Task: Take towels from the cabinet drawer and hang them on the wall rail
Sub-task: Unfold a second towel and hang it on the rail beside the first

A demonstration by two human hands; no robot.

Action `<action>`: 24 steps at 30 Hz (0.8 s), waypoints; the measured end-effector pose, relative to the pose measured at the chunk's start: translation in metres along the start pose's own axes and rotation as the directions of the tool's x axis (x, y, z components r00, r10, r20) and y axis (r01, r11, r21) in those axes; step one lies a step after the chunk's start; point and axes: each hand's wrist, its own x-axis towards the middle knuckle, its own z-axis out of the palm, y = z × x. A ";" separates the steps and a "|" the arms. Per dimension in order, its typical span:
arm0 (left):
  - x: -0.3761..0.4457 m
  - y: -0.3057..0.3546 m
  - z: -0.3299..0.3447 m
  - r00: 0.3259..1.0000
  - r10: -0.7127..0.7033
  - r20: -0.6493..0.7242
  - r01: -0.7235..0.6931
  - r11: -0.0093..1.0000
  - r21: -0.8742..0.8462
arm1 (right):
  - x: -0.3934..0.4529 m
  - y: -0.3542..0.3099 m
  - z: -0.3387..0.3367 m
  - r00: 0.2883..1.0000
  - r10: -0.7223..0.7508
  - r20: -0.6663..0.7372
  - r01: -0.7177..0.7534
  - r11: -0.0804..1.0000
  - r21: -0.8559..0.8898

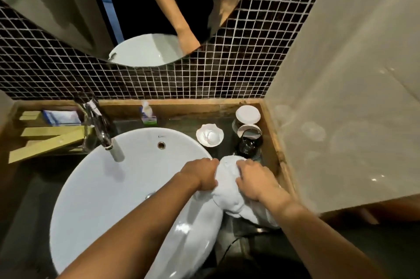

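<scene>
On dark counter, far left, yellow-green wooden blocks (48,140) lay beside chrome tap (100,129). Round white ceramic basin (102,187) sat centre w/ green tissue box (148,117) behind it. Left hand (201,174) had fingers curled, gripping bunched white towel (229,190) at basin's right rim. Right hand (255,179) gripped same towel from its right side, fingers bent over it. Towel draped on counter edge btw basin & wall. Behind it: small white soap dish (209,135), black kettle (247,145), white lidded cups (247,115).
</scene>
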 end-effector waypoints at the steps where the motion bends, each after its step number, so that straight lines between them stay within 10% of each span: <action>1: 0.002 -0.001 0.002 1.000 0.009 -0.011 -0.010 1.000 -0.018 | 0.004 -0.001 0.002 1.000 0.002 -0.010 -0.002 1.000 -0.010; 13: -0.011 -0.026 -0.007 0.968 0.171 -0.185 -0.194 0.974 -0.114 | 0.043 -0.012 0.003 0.986 0.029 -0.166 -0.042 0.996 -0.077; 24: -0.018 -0.033 -0.018 0.994 0.002 -0.108 -0.049 0.899 -0.435 | 0.035 -0.008 -0.025 0.946 0.080 -0.314 -0.069 0.997 0.044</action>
